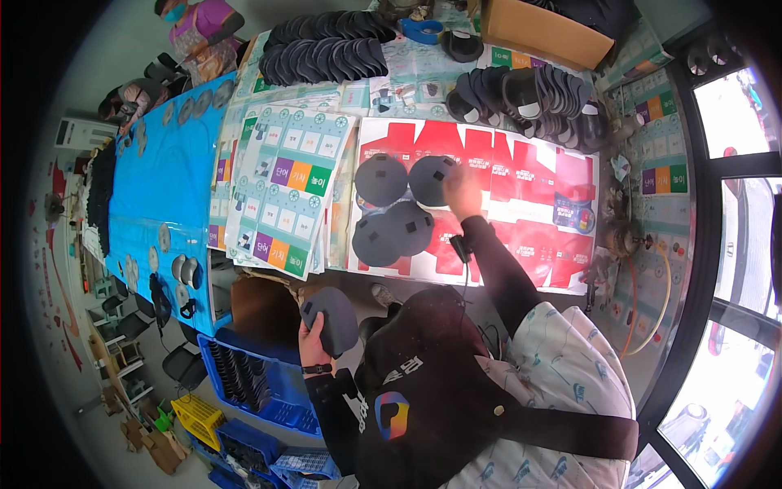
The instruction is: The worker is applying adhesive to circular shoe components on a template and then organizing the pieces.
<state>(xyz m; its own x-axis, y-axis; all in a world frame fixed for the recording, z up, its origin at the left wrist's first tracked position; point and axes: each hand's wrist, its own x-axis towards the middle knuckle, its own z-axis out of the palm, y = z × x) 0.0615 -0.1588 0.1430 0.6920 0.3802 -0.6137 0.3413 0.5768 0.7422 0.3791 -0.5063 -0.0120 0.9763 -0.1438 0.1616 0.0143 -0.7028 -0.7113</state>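
My left hand [313, 338] grips a thick dark grey stack of rounded pads [336, 319], held off the table's front edge. Several flat dark grey discs [380, 183] lie close together on a red and white printed sheet, each with small black squares on it. At the right edge of the upper right disc [427, 181] is my right hand [464, 194]. Its fingers are blurred, so whether they pinch anything is hidden. The two lower discs [407, 230] overlap one another.
Rows of dark curved pads [326, 61] and more pads [529, 98] line the table's back. Printed sheets [281, 191] are piled at the left. A cardboard box [542, 33] stands at the back right. Blue crates [285, 407] sit below left. A person [204, 41] works beyond the blue table [167, 196].
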